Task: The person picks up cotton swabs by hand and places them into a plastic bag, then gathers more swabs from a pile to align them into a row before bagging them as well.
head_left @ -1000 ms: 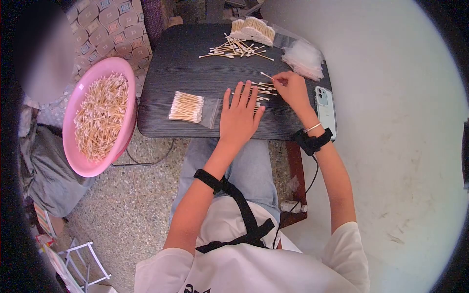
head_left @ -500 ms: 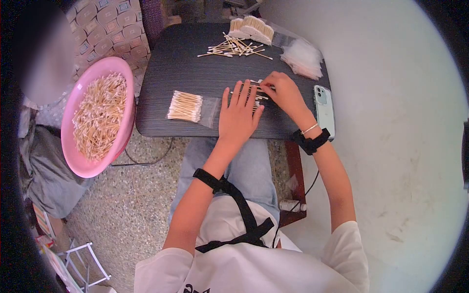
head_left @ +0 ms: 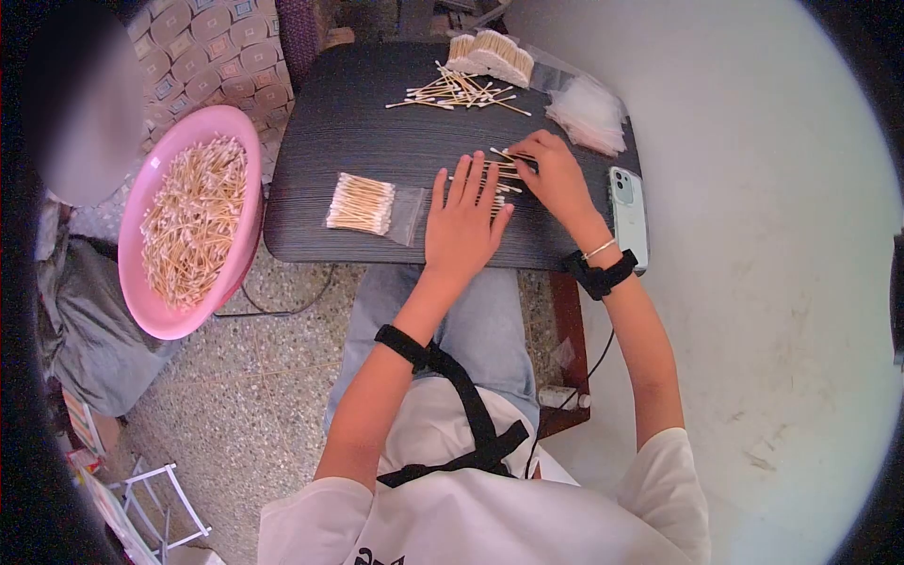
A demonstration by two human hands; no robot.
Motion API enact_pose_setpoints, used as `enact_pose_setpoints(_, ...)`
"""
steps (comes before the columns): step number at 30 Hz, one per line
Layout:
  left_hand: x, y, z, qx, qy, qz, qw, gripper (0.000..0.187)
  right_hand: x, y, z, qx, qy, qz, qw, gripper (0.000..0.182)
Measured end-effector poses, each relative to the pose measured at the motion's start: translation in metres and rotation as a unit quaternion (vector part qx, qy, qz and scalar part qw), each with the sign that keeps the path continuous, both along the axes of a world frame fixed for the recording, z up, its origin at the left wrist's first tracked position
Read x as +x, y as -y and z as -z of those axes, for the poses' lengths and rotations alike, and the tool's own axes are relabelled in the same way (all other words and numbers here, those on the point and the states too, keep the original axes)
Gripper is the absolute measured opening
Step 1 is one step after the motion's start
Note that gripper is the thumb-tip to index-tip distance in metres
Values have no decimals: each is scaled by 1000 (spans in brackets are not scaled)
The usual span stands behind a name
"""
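Observation:
My left hand [head_left: 463, 221] lies flat with its fingers spread over several loose cotton swabs [head_left: 509, 189] on the dark table, partly hiding them. To its right, my right hand [head_left: 557, 179] is closed in a pinch at a cotton swab [head_left: 503, 153], whose white tip points left; the hand covers the other end. Left of my left hand lies a clear plastic bag [head_left: 407, 218] with a neat row of cotton swabs [head_left: 362, 204] in it. Farther back is a loose heap of cotton swabs [head_left: 459, 90].
Bundled cotton swabs [head_left: 492, 56] sit at the table's back edge, beside a stack of clear bags [head_left: 586, 113]. A phone [head_left: 628, 212] lies at the right edge near the wall. A pink basin [head_left: 134, 273] full of cotton swabs stands left of the table [head_left: 330, 132].
My right hand has shifted slightly right, and the swab at its fingertips now lies at a slant, more exposed. My left hand stays flat on the swabs.

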State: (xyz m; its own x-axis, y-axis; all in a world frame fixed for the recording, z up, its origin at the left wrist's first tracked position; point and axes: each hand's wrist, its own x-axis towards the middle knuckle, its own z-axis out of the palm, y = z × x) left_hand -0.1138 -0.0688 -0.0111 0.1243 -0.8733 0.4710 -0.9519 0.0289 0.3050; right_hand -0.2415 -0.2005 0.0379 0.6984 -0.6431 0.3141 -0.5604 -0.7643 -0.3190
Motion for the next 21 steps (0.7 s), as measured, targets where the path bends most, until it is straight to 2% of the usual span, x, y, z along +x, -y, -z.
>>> enact_pose_setpoints(4,1,0,1,-1,-1,3,1000,55,-1,6,14,-79,-2,-14,997,35)
enact_pose_setpoints(7,0,-1,-1,-11,-22,1,1000,54,-3,-3,24,-57,-111,-45,991,46)
enact_pose_setpoints(13,1,1,-1,-23,-31,9,999,52,1,-16,25,-7,-71,-97,993,49)
enact_pose_setpoints(19,1,1,-1,-11,-29,12,999,50,-6,-23,7,149,-25,-105,983,43)
enact_pose_setpoints(21,1,1,0,-8,-22,11,1000,50,-12,-22,7,156,-16,-114,981,42)
